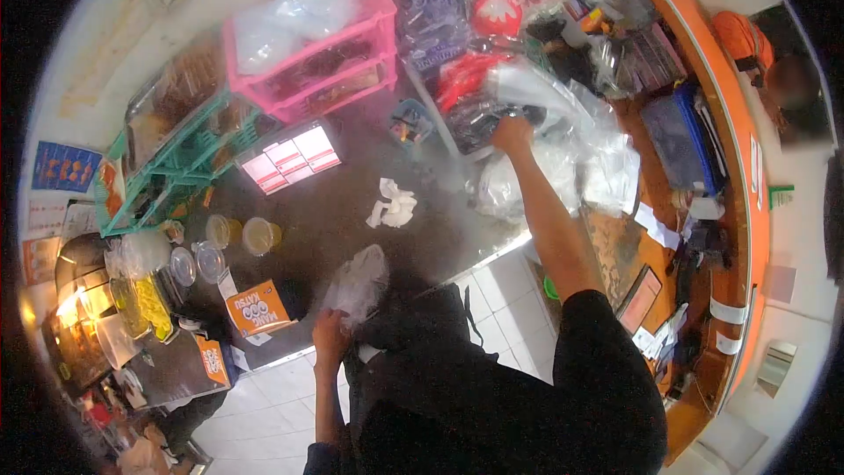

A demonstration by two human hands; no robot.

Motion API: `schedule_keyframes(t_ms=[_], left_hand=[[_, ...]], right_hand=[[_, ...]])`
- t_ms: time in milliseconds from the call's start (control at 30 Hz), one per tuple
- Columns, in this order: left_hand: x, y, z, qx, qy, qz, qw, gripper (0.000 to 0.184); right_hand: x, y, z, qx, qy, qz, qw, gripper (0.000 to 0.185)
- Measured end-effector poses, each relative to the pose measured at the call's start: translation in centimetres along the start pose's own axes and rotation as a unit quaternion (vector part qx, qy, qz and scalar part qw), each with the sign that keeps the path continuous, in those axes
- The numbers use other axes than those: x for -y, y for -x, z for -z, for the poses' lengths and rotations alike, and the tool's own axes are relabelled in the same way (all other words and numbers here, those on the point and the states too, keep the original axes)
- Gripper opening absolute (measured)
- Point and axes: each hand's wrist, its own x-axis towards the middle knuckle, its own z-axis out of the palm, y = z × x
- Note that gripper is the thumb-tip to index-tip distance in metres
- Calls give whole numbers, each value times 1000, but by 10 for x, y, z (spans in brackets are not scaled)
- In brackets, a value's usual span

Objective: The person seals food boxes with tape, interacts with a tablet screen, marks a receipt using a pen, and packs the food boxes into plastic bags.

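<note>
My left hand [331, 334] is closed on a clear plastic bag [359, 285] at the front edge of the dark counter [352, 202]. Stretched far forward, my right hand [512, 135] is at a pile of plastic bags, over a dark packet [479, 127]; its fingers are too small and partly hidden to tell what they grip. Clear and white bags [536, 171] lie beside and below that hand, with a red bag [466, 77] just behind it. A crumpled white tissue [392, 203] lies on the counter between my hands.
A pink rack [308, 88] and green rack [180, 158] stand at the back left. Round tubs [260, 236], an orange box [258, 306] and white-red cards [290, 159] are at left. A small blue basket [410, 121] sits mid-counter. Another person [145, 453] is at the lower left.
</note>
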Motion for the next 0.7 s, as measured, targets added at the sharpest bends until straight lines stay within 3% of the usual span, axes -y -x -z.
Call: schedule_keyframes(t_ms=[100,200,267,367,533,600,667,700], left_hand=[[-4,4,8,-39,44,-24,998,28],[10,8,-11,-29,40,14,999,34],[10,11,-20,-38,64,5,997,35],[15,12,-23,-50,53,0,997,35],[23,14,-42,-145,73,40,986,18],[22,16,-49,-151,67,52,985,11],[18,15,-49,-148,65,59,985,7],[14,15,-45,-145,70,62,985,7]], right_hand=[[6,6,0,0,103,81,991,61],[26,6,-15,66,109,35,991,61],[39,-1,-20,90,144,-9,985,49],[40,-14,-35,7,103,-42,994,30],[-38,-51,-24,-171,56,157,971,20],[-88,-101,-26,-212,149,296,919,19],[-80,-66,60,-177,135,333,916,19],[-77,-52,90,-185,63,302,933,22]])
